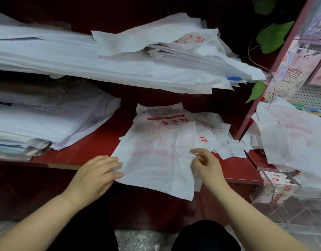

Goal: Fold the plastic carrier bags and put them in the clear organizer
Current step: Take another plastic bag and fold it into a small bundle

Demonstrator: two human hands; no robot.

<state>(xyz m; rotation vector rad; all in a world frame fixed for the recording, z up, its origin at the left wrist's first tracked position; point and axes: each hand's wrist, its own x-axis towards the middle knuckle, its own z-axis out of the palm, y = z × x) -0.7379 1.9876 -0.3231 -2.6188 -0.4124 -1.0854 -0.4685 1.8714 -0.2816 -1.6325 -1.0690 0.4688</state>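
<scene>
The left hand [94, 175] is pressed flat on the left edge of the bag [156, 156]. The right hand [206, 165] is curled at the bag's right edge; whether it pinches cannot be told. The bag is spread lengthwise away on the counter [83, 151], and the organizer [282, 196] is set right of the bag, nearer the right hand.

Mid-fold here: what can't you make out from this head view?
Head view:
Clear organizer: cut off by the right edge, draped bags hide its fill.
Red print on the carrier bag: blurred, unreadable.
Right hand: motion blur hides whether its grip holds the bag.
</scene>
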